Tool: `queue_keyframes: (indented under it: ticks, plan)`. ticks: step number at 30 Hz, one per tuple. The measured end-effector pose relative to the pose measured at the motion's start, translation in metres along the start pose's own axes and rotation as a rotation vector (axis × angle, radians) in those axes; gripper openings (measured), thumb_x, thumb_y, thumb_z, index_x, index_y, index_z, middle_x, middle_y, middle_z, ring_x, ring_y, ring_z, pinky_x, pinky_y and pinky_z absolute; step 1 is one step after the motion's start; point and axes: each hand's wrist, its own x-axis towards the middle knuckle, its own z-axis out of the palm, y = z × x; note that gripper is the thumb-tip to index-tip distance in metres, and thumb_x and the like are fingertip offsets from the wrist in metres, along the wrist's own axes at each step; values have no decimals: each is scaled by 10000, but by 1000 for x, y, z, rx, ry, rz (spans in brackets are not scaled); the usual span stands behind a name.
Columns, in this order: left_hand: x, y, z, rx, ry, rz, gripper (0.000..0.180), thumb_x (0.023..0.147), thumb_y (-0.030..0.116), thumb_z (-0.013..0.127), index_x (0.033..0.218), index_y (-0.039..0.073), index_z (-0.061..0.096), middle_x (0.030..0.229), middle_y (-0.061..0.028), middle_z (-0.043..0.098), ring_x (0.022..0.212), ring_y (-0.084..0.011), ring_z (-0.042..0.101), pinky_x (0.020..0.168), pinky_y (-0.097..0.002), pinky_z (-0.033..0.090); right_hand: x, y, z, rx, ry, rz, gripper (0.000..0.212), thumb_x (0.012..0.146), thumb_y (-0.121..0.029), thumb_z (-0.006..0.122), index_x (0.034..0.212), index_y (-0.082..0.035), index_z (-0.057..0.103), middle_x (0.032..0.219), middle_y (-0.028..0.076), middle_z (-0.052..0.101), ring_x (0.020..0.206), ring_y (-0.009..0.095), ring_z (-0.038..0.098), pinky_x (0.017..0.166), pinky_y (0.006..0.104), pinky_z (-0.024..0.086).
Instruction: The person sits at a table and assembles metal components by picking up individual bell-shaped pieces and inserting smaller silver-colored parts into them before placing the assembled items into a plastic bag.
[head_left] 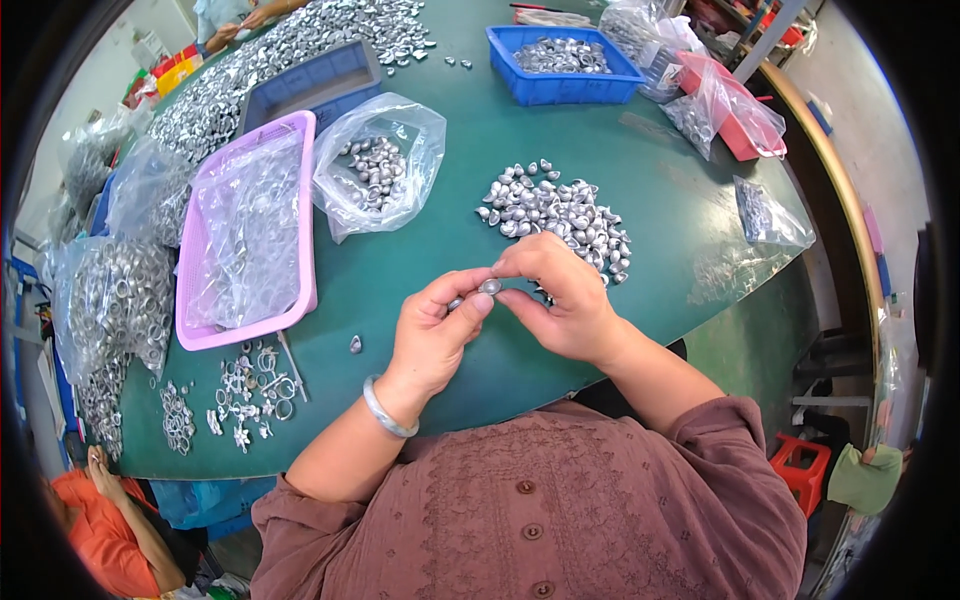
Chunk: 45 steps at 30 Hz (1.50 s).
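Note:
Between my two hands is a small rounded silver metal piece (pixel 490 286), pinched at the fingertips above the table's near edge. My left hand (pixel 437 325), with a pale bangle (pixel 388 408) on its wrist, closes thumb and forefinger on it; a second silver piece (pixel 455 303) shows among those fingers. My right hand (pixel 560 298) meets it from the other side, thumb and forefinger curled at the piece. Just beyond lies a loose pile of similar silver pieces (pixel 555 212). One single piece (pixel 355 344) rests on the table left of my left hand.
Left stand an open plastic bag of pieces (pixel 375 175), a pink basket (pixel 309 225) and small ring-like castings (pixel 255 385). Blue trays (pixel 560 92) and a large heap (pixel 290 55) lie far off on the green table (pixel 430 262). Another person's hand (pixel 100 472) is at lower left.

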Motion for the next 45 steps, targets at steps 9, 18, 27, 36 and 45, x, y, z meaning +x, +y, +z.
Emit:
queue_keyframes:
  ticks: [9,18,27,36,45]
  plan:
    - [0,-2,-2,6,-55,23,216,832,49,564,1046,27,583,730,48,485,561,-14,363,470,-149,291,-1,-3,-6,-103,-17,-81,224,629,35,653,817,-44,561,830,74,534,756,248,518,648,325,423]
    - [0,0,-1,6,-25,-89,170,868,125,519,982,14,578,682,15,496,556,-50,401,475,-168,312,-4,-1,-9,40,-63,134,117,702,-13,640,794,-38,573,801,65,537,722,203,518,641,287,420]
    - [5,6,-7,-255,-30,-468,236,879,258,487,797,46,549,630,-3,470,529,-90,409,426,-181,298,-16,2,-5,774,-155,929,110,831,-110,551,849,-17,606,862,15,574,735,87,488,676,226,408]
    - [6,5,-11,-426,-40,-567,231,866,251,506,791,35,540,631,-14,465,530,-101,406,428,-185,305,-16,1,-4,862,-146,965,103,825,-96,553,857,-15,607,836,10,580,743,87,500,680,231,410]
    - [8,-1,-13,-500,-13,-434,153,821,176,499,799,32,543,789,-92,562,670,-183,559,518,-236,452,12,55,-3,-471,-129,285,101,699,-70,607,796,-42,606,783,92,525,773,268,502,714,353,403]
